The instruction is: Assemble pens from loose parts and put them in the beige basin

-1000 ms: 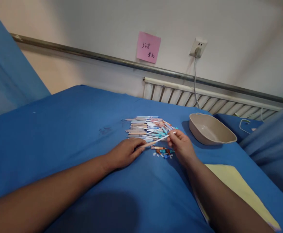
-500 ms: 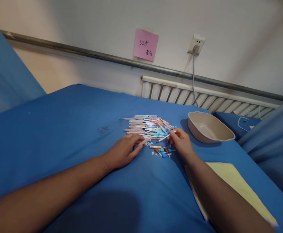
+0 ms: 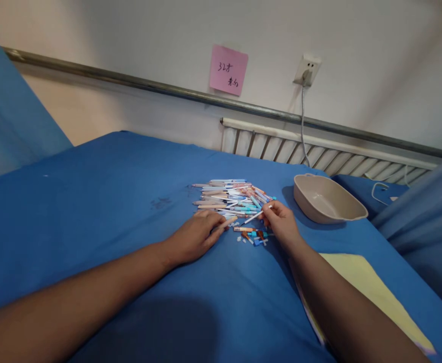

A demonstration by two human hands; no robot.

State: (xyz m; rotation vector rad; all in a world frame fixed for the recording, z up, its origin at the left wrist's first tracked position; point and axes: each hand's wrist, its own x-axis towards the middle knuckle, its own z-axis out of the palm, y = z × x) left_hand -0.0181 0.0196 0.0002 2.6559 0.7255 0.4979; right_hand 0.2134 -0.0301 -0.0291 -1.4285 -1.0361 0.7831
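Observation:
My left hand (image 3: 202,233) is closed around a beige pen barrel (image 3: 228,221), whose end points right toward the other hand. Between the fingers of my right hand (image 3: 280,222) is a thin white pen refill (image 3: 254,217), its dark tip slanting down to the left, a little apart from the barrel. Just beyond both hands lies a pile of pen parts (image 3: 224,194), with barrels and white refills mixed. Closer to me are an orange pen piece (image 3: 243,229) and several small blue, teal and brown parts (image 3: 258,239). Tiny white bits (image 3: 239,239) lie beside them.
A beige plastic basin (image 3: 329,199) stands at the right on the blue sheet (image 3: 130,201). A yellow pad (image 3: 372,292) lies partly under my right forearm. Behind are a radiator (image 3: 281,146), a metal rail (image 3: 149,86), a plugged-in cable (image 3: 302,121) and a pink note (image 3: 228,69).
My right hand has shifted slightly left and down with the refill, bringing its tip nearer the barrel. My left hand stays almost in place, still holding the barrel.

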